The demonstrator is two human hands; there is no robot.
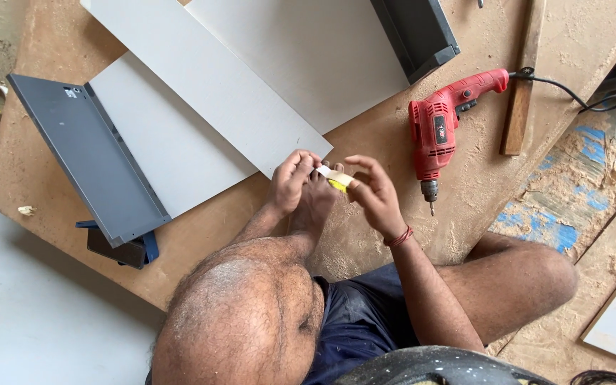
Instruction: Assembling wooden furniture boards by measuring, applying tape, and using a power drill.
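Note:
My left hand and my right hand meet over a brown board covered in sawdust. Between their fingertips they pinch a small white and yellow object; what it is cannot be told. The left fingers grip its white end and the right fingers its yellow end. A red thread band circles my right wrist. My bent knee hides my left forearm. The corner of a white panel lies just beyond my left hand.
A red electric drill lies right of my hands, bit pointing toward me, with its black cable running off to the right. A grey metal drawer side rests on the left, another dark grey piece at the top, and a wooden strip beside the drill.

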